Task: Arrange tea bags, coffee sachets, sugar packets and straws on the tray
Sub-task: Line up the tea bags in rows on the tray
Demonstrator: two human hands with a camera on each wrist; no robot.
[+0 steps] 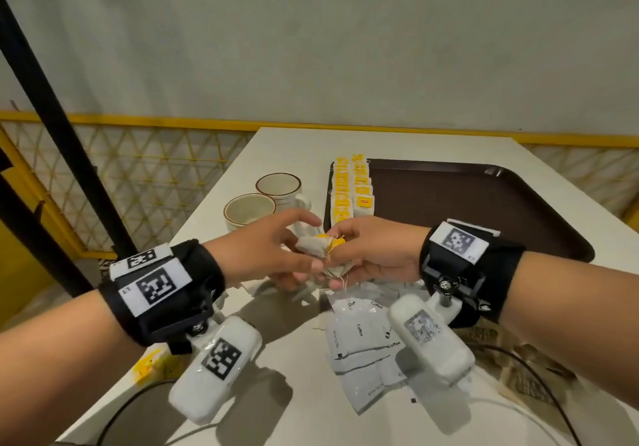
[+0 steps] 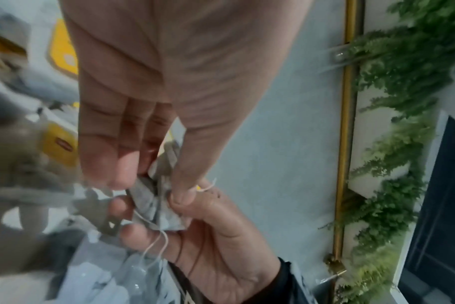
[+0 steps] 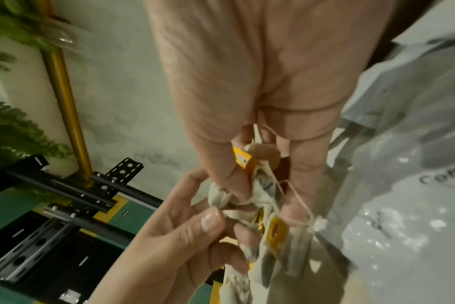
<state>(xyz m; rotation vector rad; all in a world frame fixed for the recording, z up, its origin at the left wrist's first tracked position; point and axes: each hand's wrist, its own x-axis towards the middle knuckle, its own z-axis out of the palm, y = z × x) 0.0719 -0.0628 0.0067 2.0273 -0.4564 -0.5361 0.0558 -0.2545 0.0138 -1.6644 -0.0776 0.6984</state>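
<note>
Tea bags of soft crumpled filter paper, with thin white strings and small yellow card tags point(image 1: 323, 250), sit bunched in mid-air between both hands, just above the near part of the white table point(image 1: 276, 393) and short of the tray. The right hand point(image 1: 373, 255) is curled round the clump, fingers closed on the paper and strings, while the left hand point(image 1: 266, 255) pinches one bag at its edge between thumb and fingertips point(image 3: 210, 220), apparently teasing it free. The strings look tangled, so a hard pull could tear the thin paper and spill tea, or rip a tag off; a loosened grip could drop the whole clump onto the pile below. Beneath the hands lie glossy white flat coffee sachets point(image 1: 359, 335), slippery-looking and overlapping, which a dangling string might snag and drag. Farther back on the left stand two cream ceramic cups with brown rims point(image 1: 262, 200), close enough for a swinging left elbow or wrist to knock. Beyond them, a neat double row of yellow-tagged tea bags point(image 1: 351, 190) already lines the left edge of the dark brown, smooth plastic tray with rounded corners point(image 1: 484, 203); a careless placement could shove that row askew.
</note>
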